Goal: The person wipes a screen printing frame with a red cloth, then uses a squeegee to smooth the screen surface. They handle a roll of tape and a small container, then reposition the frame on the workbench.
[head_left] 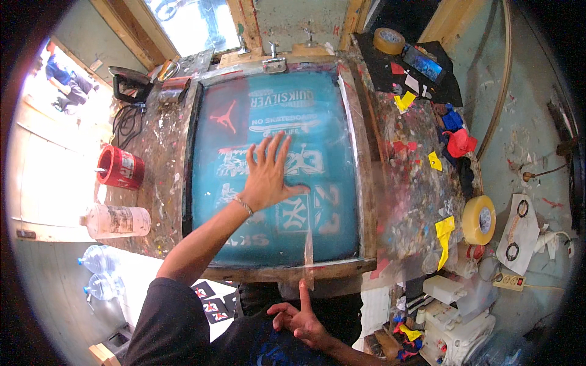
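A screen-printing frame with teal mesh lies on the worktable, and several pale stencil designs show on the mesh. My left hand is over the middle of the mesh, palm down with fingers spread and nothing gripped. A strip of clear tape runs from the lower mesh across the frame's near edge. Below that edge is my right hand, index finger stretched up to the strip's lower end and the other fingers loosely bent. Whether the tape sticks to that fingertip I cannot tell.
Left of the frame stand a red tub, a plastic bottle and an iron. At right are a clear tape roll, yellow scraps and a red cloth. A hinge clamp holds the far edge. A phone lies back right.
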Demonstrator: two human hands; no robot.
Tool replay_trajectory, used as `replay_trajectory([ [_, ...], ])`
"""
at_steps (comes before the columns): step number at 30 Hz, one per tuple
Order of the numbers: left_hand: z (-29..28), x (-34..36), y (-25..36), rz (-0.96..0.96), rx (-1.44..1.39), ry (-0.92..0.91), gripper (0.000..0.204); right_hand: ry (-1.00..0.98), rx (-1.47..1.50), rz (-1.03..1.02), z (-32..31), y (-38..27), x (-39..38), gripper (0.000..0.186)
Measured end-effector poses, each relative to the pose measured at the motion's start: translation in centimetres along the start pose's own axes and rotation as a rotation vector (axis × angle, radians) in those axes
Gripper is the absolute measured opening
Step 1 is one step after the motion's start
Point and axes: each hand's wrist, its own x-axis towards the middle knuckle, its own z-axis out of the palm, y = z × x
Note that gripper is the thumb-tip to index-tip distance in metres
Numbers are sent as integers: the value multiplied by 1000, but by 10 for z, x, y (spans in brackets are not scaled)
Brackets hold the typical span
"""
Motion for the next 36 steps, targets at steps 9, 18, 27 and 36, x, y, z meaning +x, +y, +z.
replay_trajectory([
  [9,-25,-45,32,71,-137,-145,118,43,-13,-17,4,-7,2,119],
  [18,-16,-54,32,140,-72,-176,111,44,-50,-34,7,-11,5,118],
  [27,-30,-78,52,272,-165,-300,104,76,51,89,33,-43,6,106],
  [36,-45,-82,56,298,-293,-385,101,124,-29,209,46,-43,-1,80],
])
